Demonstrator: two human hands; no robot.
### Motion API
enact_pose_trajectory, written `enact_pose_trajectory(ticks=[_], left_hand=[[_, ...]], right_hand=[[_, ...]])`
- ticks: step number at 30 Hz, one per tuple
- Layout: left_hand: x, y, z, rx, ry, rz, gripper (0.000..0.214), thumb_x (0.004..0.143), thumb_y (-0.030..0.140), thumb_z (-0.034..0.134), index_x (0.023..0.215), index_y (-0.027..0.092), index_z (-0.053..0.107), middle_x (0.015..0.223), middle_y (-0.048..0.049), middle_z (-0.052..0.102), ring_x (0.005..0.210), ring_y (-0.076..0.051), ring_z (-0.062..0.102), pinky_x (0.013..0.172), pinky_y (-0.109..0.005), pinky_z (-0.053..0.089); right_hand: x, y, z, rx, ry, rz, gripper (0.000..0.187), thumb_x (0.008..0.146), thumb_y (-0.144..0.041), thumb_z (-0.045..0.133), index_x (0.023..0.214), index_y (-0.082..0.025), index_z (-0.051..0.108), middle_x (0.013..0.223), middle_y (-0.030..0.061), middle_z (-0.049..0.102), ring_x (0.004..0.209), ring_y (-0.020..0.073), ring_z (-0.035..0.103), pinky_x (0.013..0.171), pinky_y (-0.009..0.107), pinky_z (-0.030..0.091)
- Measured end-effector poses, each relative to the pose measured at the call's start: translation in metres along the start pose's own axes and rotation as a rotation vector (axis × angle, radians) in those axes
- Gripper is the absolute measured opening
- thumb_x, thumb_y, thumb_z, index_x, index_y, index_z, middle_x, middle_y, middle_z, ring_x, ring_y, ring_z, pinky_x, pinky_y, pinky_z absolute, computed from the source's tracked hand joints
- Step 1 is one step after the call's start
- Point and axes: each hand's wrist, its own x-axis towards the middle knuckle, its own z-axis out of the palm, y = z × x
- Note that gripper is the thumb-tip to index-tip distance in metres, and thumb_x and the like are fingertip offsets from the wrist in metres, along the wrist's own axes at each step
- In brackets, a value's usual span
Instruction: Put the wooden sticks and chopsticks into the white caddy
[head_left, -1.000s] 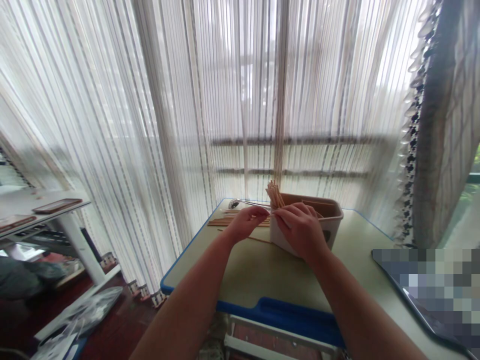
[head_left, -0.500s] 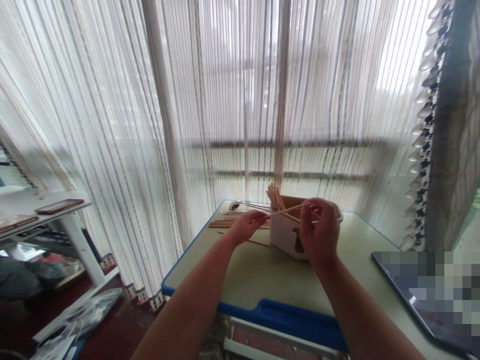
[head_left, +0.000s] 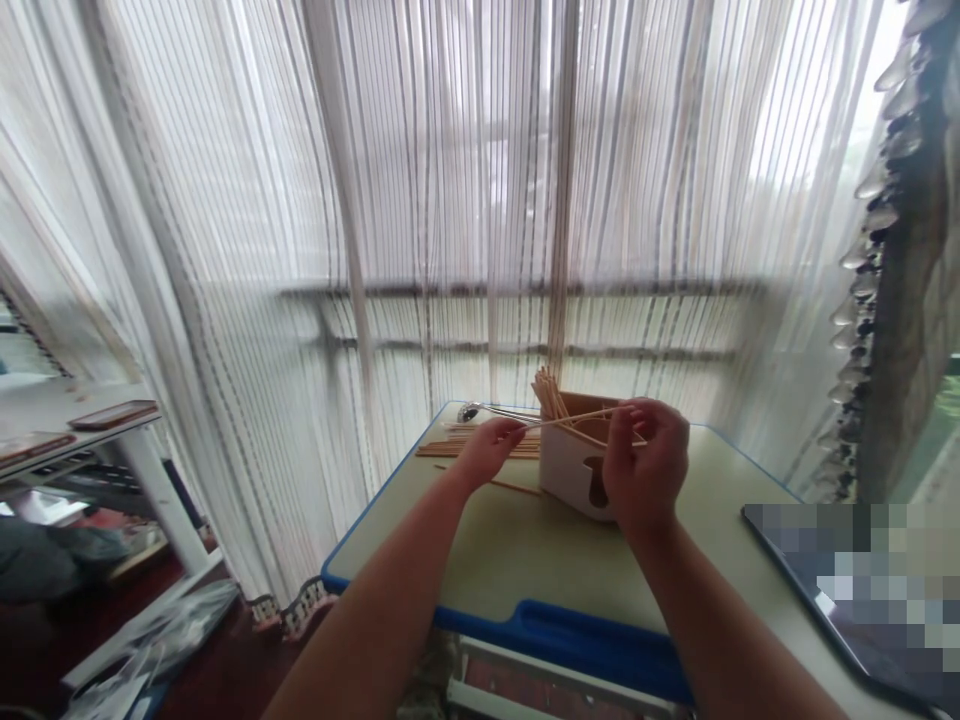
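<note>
My left hand (head_left: 491, 452) pinches the left end of a thin wooden chopstick (head_left: 576, 418) between thumb and fingertips. The other end is in the closed fingers of my right hand (head_left: 646, 460), so the stick stretches across the top of a white box (head_left: 566, 472) with a brown inside and a dark cut-out in its front. A second thin stick (head_left: 589, 437) slants below it towards my right hand; whether I grip it too, I cannot tell. Several chopsticks (head_left: 550, 393) stand bundled in the box's left corner. More chopsticks (head_left: 472, 446) lie side by side on the table behind my left hand.
A metal ladle-like utensil (head_left: 471, 411) lies at the back left of the blue-edged table (head_left: 495, 560). One loose stick (head_left: 516, 487) rests before the box. A dark flat device (head_left: 795, 590) is at the right. Striped curtains (head_left: 465, 200) hang behind.
My right hand has shifted slightly to the right along with its end of the chopstick. The left hand stays nearly in place. The curtains have swayed a little.
</note>
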Motion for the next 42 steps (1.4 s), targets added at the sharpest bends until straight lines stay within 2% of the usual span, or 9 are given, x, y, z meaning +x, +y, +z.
enact_pose_trajectory(ticks=[3,13,25,30,32,35,37,42], left_hand=[[0.0,-0.002,0.002,0.026,0.023,-0.013,0.032,0.084,0.041,0.054,0.095,0.015,0.068,0.091,-0.0077,0.07,0.085,-0.019,0.063,0.076,-0.029,0.05],[0.0,-0.003,0.009,0.078,-0.012,-0.006,0.027,0.086,0.034,0.052,0.09,0.014,0.069,0.084,-0.0064,0.07,0.079,-0.017,0.062,0.072,-0.028,0.05],[-0.011,-0.002,0.007,0.019,0.014,-0.002,0.022,0.082,0.025,0.055,0.095,0.013,0.068,0.083,-0.0069,0.071,0.078,-0.017,0.065,0.073,-0.027,0.051],[-0.011,0.001,0.006,0.043,0.032,-0.008,0.019,0.081,0.022,0.056,0.091,0.013,0.069,0.082,-0.0074,0.072,0.077,-0.017,0.066,0.07,-0.027,0.051],[-0.012,0.002,0.006,0.039,0.027,-0.004,0.018,0.081,0.022,0.057,0.09,0.013,0.069,0.082,-0.0074,0.072,0.077,-0.018,0.066,0.07,-0.027,0.051],[-0.013,0.002,0.006,-0.033,0.006,0.01,0.018,0.08,0.024,0.059,0.09,0.013,0.07,0.082,-0.0071,0.072,0.078,-0.018,0.066,0.072,-0.028,0.052],[-0.013,0.003,0.007,-0.111,-0.015,0.014,0.02,0.079,0.026,0.061,0.091,0.013,0.07,0.084,-0.0077,0.072,0.08,-0.019,0.066,0.075,-0.03,0.052],[-0.013,0.009,0.01,-0.256,-0.055,0.006,0.029,0.075,0.033,0.067,0.093,0.01,0.069,0.085,-0.0103,0.071,0.079,-0.02,0.066,0.075,-0.032,0.053]], right_hand=[[0.001,0.002,-0.003,0.003,0.024,0.002,0.013,0.086,-0.024,0.051,0.097,-0.019,0.048,0.091,0.0053,0.056,0.075,0.0146,0.053,0.067,0.032,0.046],[0.004,-0.001,-0.013,0.016,0.009,0.061,0.018,0.086,-0.026,0.054,0.101,-0.019,0.05,0.089,0.0037,0.061,0.07,0.0119,0.054,0.067,0.028,0.046],[0.004,-0.006,-0.023,-0.038,0.031,0.07,0.019,0.082,-0.034,0.061,0.094,-0.018,0.064,0.081,0.0031,0.066,0.064,0.012,0.056,0.063,0.027,0.045],[0.005,-0.006,-0.024,-0.014,0.033,0.084,0.018,0.082,-0.035,0.061,0.088,-0.018,0.063,0.082,0.0036,0.067,0.067,0.0122,0.058,0.063,0.026,0.047],[0.004,-0.009,-0.023,0.039,-0.001,0.105,0.022,0.081,-0.034,0.062,0.097,-0.019,0.06,0.085,0.0037,0.068,0.067,0.0125,0.059,0.064,0.027,0.048],[0.001,-0.015,-0.019,0.141,-0.099,0.126,0.039,0.081,-0.034,0.062,0.115,-0.02,0.049,0.088,0.0037,0.07,0.072,0.0148,0.064,0.065,0.029,0.05],[-0.001,-0.017,-0.016,0.157,-0.156,0.11,0.043,0.081,-0.033,0.062,0.119,-0.021,0.046,0.085,0.0028,0.071,0.074,0.0162,0.066,0.065,0.029,0.051],[-0.003,-0.017,-0.012,0.09,-0.339,-0.032,0.012,0.086,-0.029,0.055,0.093,-0.022,0.062,0.095,0.0033,0.072,0.079,0.0164,0.067,0.072,0.029,0.051]])
